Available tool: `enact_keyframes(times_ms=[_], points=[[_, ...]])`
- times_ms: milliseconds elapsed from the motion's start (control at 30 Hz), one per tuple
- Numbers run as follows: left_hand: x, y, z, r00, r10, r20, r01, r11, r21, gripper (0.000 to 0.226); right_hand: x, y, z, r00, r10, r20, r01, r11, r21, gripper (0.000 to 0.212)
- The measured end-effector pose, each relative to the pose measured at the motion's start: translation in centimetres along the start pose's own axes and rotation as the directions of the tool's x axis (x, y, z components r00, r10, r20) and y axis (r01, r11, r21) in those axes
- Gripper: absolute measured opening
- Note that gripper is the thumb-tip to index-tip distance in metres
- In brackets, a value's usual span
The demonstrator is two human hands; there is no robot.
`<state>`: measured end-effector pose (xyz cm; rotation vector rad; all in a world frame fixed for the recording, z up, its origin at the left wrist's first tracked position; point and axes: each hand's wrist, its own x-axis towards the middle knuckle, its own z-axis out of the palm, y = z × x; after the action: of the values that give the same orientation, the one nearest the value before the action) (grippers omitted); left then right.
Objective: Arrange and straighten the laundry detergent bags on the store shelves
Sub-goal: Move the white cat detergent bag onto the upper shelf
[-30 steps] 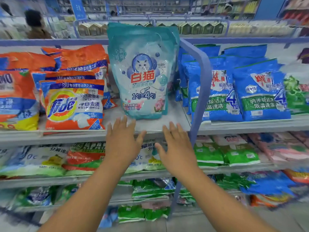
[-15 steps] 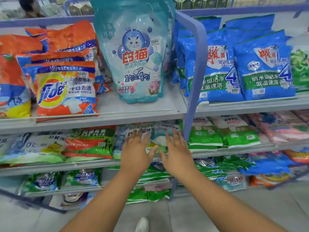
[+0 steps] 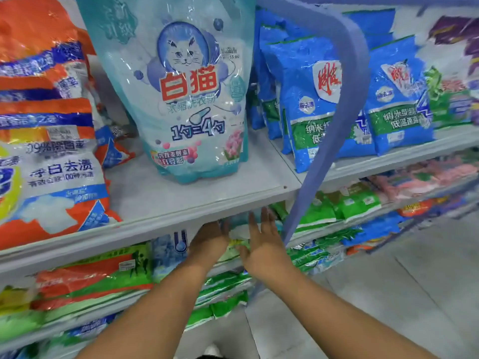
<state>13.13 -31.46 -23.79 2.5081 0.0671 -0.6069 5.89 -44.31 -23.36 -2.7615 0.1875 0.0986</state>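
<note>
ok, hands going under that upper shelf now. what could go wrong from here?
1. The fingers of the left hand are hidden under the upper shelf's edge, so its hold on the pale bag below can't be checked.
2. The tall White Cat bag stands alone upright above; a bump to the shelf might tip it.
3. The right hand sits close to the blue divider post.

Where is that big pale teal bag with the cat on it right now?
In the head view the cat bag stands upright at centre top, on the upper shelf, between the orange bags on its left and the blue bags beyond the blue divider.
</note>
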Motion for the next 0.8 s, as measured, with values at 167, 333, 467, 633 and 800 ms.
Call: enact_keyframes(times_ms=[167,333,467,633,800], points=[[2.6,-1.2,0.5,0.991,-0.013,0.130,0.022,0.998,-0.066,0.058,1.7,0.8,0.3,0.989,0.091,0.113,-0.089,0.996,-0.017,0.082],[2.2,-2.1,0.2,0.997,-0.006,0.073,0.022,0.975,-0.221,0.037,2.3,0.7,0.8,0.973,0.130,0.189,-0.128,0.992,-0.022,0.079],[-1.0,-2.6,-0.8,0.999,0.037,-0.030,-0.041,0.983,-0.181,0.030,2.5,0.6,0.2,0.970,0.112,0.216,-0.122,0.992,0.033,0.070],[-5.6,-7.3,-1.1,0.987,-0.112,-0.119,0.087,0.976,-0.198,0.032,1.2,0.7,1.6,0.954,0.039,0.299,-0.117,0.961,0.250,0.084],[-10.4,-12.2,0.7,0.919,-0.387,-0.074,0.341,0.875,-0.343,0.034,0.3,-0.6,5.2,0.932,0.034,0.360,-0.183,0.904,0.387,0.079]])
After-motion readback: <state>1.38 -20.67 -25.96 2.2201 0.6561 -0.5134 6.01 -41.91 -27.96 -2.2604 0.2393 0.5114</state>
